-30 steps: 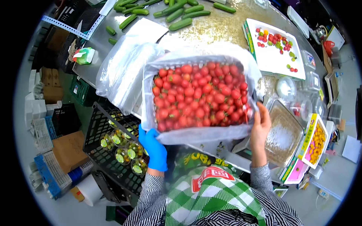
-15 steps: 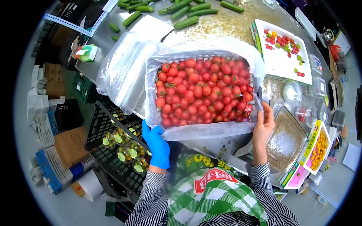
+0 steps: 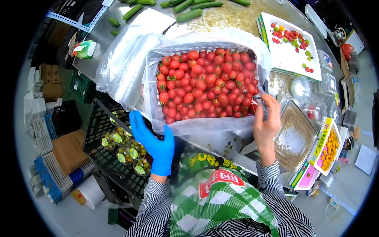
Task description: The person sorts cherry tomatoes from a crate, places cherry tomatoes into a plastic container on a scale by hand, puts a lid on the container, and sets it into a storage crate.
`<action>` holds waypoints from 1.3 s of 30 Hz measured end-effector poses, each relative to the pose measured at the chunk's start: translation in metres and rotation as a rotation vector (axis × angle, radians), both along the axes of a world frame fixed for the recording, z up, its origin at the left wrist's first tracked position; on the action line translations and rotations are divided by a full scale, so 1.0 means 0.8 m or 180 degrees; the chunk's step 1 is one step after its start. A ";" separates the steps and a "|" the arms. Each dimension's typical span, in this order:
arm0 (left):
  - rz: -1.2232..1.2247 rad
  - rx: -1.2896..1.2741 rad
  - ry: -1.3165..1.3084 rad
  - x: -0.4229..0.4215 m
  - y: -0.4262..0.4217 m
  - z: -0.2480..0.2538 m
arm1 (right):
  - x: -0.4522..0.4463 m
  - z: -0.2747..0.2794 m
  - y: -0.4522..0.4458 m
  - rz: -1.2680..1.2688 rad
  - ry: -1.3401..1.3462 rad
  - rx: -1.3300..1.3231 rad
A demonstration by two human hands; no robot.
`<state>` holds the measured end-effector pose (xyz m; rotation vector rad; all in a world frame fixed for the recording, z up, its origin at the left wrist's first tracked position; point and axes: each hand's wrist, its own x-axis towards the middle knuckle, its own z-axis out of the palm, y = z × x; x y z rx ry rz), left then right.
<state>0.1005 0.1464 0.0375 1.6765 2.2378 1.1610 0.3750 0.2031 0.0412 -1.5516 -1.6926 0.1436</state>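
Observation:
A crate lined with clear plastic film stands on the metal table, filled with red cherry tomatoes. My left hand, in a blue glove, is beside the crate's front left corner with its fingers spread, holding nothing. At the front right corner is my bare right hand. Its thumb and fingers are apart, close to the film's edge; whether they touch it I cannot tell. Against the crate's left side lies a stack of clear plastic lids or trays.
Cucumbers lie at the back. To the right are a white tray of small tomatoes, a worn metal tray, clear containers and a box of yellow tomatoes. A black crate with labelled tubs stands left below.
My left hand has let go of the crate's front left corner and spread its fingers. My right hand has shifted inward over the right corner. The view has moved slightly.

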 end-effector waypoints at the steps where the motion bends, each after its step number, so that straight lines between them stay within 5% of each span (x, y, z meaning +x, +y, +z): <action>1: -0.0461 -0.0214 0.0194 0.005 0.003 0.016 | -0.014 0.001 0.001 0.0200 0.0384 -0.0389; 5: -0.2053 -0.0999 0.0618 0.024 0.000 0.001 | -0.056 -0.016 0.027 0.1041 -0.0573 -0.0665; 8: -0.2106 -0.1065 0.0368 0.018 -0.021 -0.011 | -0.058 -0.024 0.035 0.1080 -0.0957 -0.0964; 12: -0.1955 -0.0709 0.0543 0.021 -0.034 -0.010 | -0.043 -0.031 0.029 0.1183 -0.0618 -0.1057; 18: -0.1728 -0.0427 -0.0292 0.029 -0.030 -0.007 | -0.040 -0.023 0.017 0.1162 0.0429 -0.1495; 25: -0.0947 -0.0891 -0.3701 0.085 -0.003 0.019 | -0.062 0.012 -0.018 0.1517 0.1380 -0.1741; 29: -0.0809 -0.1307 -0.4437 0.081 -0.001 0.017 | -0.066 0.013 -0.038 0.1701 0.1496 -0.1629; 33: -0.0487 -0.1283 -0.4220 0.072 -0.014 0.015 | -0.041 0.009 -0.019 0.1084 0.1340 -0.1522; 36: -0.0491 -0.1197 -0.3811 0.066 -0.016 0.023 | -0.008 0.001 0.023 0.0512 0.0148 -0.0674; 39: -0.0432 -0.1110 -0.3798 0.061 -0.018 0.038 | 0.028 0.005 0.050 -0.0010 0.0266 -0.0450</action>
